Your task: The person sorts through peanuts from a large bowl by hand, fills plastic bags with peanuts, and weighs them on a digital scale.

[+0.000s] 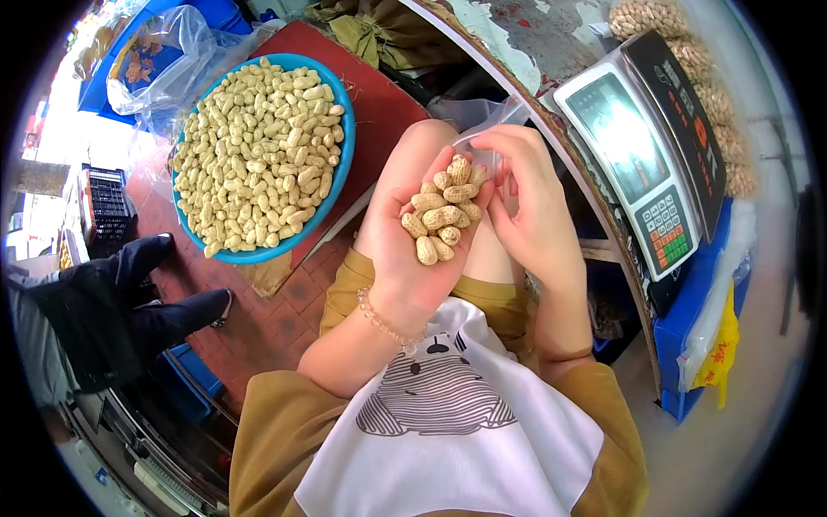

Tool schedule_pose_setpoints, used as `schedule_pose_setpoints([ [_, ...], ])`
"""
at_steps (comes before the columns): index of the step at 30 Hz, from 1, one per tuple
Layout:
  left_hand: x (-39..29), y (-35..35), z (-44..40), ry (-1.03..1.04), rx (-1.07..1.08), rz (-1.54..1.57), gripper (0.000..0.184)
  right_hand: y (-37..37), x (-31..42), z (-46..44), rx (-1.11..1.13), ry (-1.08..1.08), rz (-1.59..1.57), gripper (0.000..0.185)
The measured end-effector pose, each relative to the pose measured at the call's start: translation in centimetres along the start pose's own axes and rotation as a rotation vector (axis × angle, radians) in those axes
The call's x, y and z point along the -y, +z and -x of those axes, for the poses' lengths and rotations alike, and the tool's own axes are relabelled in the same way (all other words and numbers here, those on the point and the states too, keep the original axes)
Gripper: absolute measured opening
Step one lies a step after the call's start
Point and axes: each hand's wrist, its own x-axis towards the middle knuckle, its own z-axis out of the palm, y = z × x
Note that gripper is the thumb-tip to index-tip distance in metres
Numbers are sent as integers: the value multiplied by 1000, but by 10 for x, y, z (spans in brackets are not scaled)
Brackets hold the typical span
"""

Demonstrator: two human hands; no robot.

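Note:
My left hand (405,246) is cupped palm up above my lap, holding a pile of unshelled peanuts (444,211). Close beside its fingertips, my right hand (536,211) has its fingers bent around the edge of a thin transparent plastic bag (495,115). Much of that bag is hidden behind both hands. On the left, a blue basin (348,142) full of unshelled peanuts (258,159) rests on a red surface (379,103).
A digital scale (633,164) stands on the counter to my right, with bags of nuts (711,95) behind it. Another plastic bag (164,65) lies at the upper left. Another person's legs (129,293) are at the left, near a black crate (105,202).

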Motion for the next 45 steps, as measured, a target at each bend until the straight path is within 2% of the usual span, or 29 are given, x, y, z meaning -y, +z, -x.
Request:
schedule_pose_setpoints([
  [2, 1, 0, -1, 2, -66, -16, 47, 7, -1, 8, -104, 13, -17, 43],
  [5, -1, -9, -6, -43, 36, -3, 45, 22, -9, 21, -275, 9, -46, 33],
  [7, 5, -3, -9, 25, -126, -132, 45, 33, -16, 29, -409, -24, -73, 29],
  [8, 9, 1, -10, 60, -206, -197, 44, 35, -17, 33, -394, -12, -37, 31],
  [11, 18, 7, -15, 143, -237, -258, 43, 41, -20, 37, -451, -45, 29, 32],
  [14, 8, -15, -26, -2, 63, -154, 43, 45, -19, 38, -494, -31, -16, 31],
  [17, 18, -1, -28, 73, -136, -264, 39, 45, -17, 37, -536, -38, -31, 30],
  [20, 12, -13, -30, 20, -22, -222, 33, 44, -16, 38, -581, -14, -52, 30],
  [22, 14, -11, -32, -64, 151, -113, 28, 38, -11, 35, -590, -22, 66, 30],
  [25, 34, 15, -24, 74, -184, -215, 16, 37, -8, 32, -603, -69, 147, 31],
  [26, 36, 4, -32, 104, -111, -204, 15, 41, -8, 30, -700, -35, 0, 29],
  [27, 43, 21, -31, 94, -227, -237, 19, 45, -10, 29, -787, 14, -148, 27],
  [28, 49, -1, -41, 75, -55, -219, 13, 43, -15, 29, -767, -15, -162, 27],
  [31, 71, 3, -64, 283, -241, -349, 19, 28, -35, 33, -740, -64, -41, 27],
  [32, 69, 10, -59, 251, -246, -319, 14, 27, -40, 34, -737, -46, -69, 26],
  [34, 66, 11, -58, -33, -216, 104, 11, 24, -49, 31, -741, -15, -108, 25],
  [37, 58, 23, -43, -135, -205, 444, 13, 17, -65, 31, -666, -34, -108, 24],
  [41, 44, 27, -36, -174, -157, 559, 25, 23, -69, 26, -719, 78, -104, 18],
  [45, 48, 22, -35, -360, -37, 1001, 36, 27, -63, 24, -668, 79, -29, 17],
])
